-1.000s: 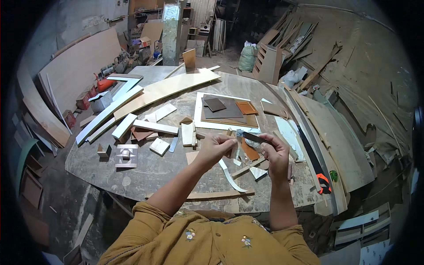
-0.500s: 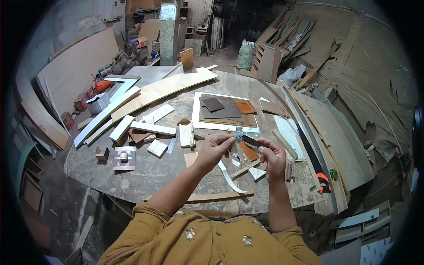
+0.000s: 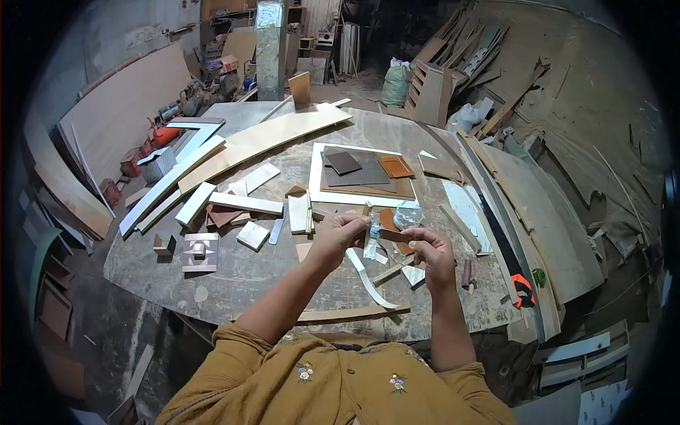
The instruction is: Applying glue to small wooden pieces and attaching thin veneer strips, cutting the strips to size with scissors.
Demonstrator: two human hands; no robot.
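Over the workbench, my left hand [image 3: 338, 239] is closed, its thumb and fingertips pinching a small pale-blue, shiny piece [image 3: 375, 230]. My right hand [image 3: 433, 256] is closed on a short, dark flat strip [image 3: 394, 236], whose far end meets the pale-blue piece. I cannot make out what either is made of. Just beyond my right fingers lies a crumpled clear plastic bag [image 3: 407, 214]. Beneath my hands are an orange-brown board offcut [image 3: 387, 218], a curved white strip [image 3: 368, 280] and small white scraps [image 3: 413, 275].
The workbench [image 3: 234, 290] carries a white-bordered panel [image 3: 320, 177] with dark brown pieces, long pale boards [image 3: 269, 145], wood blocks [image 3: 253, 236] and a patterned square block [image 3: 200, 253]. A handsaw with an orange handle [image 3: 523, 290] lies along the right edge. Stacked planks [image 3: 460, 64] lean behind.
The dark strip has turned from slanting to nearly level, and both hands have shifted slightly. The clear plastic bag now shows beyond my right hand.
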